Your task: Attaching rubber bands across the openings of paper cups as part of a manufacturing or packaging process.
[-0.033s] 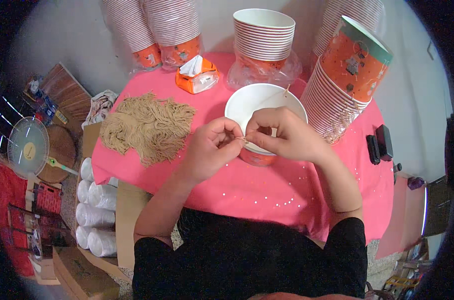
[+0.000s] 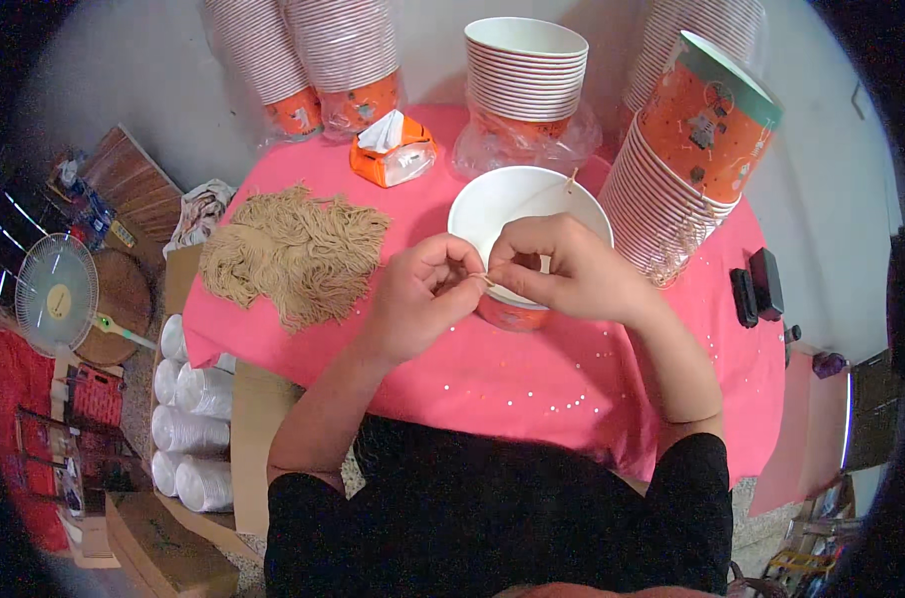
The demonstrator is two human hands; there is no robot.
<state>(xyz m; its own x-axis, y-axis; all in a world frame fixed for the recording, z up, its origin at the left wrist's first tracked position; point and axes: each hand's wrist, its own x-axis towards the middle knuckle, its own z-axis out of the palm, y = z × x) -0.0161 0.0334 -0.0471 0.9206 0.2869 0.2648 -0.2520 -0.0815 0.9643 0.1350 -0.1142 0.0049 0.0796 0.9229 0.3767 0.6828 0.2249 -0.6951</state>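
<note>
A paper bucket point(image 2: 480, 206), white inside and orange outside, stands on the pink-covered table close in front of me. At its near rim, my left hand point(image 2: 422, 297) and my right hand point(image 2: 569, 267) meet with fingertips closed in a pinch. Between them runs a thin tan string point(image 2: 486, 278); the fingers partly hide its end. Across the bucket, at the far right rim, a short knotted string end point(image 2: 572, 179) sticks up. Left of my hands lies a loose heap of tan strings point(image 2: 293, 254).
Stacked buckets point(image 2: 527, 75) stand in plastic at the back. More nested buckets point(image 2: 671, 184) lean at the right, one orange-and-green bucket point(image 2: 711, 125) on top, strings hanging beside them. An orange tissue pack point(image 2: 394, 149) and black boxes point(image 2: 756, 287) rest on the table. White lids point(image 2: 191, 434) fill a carton at left.
</note>
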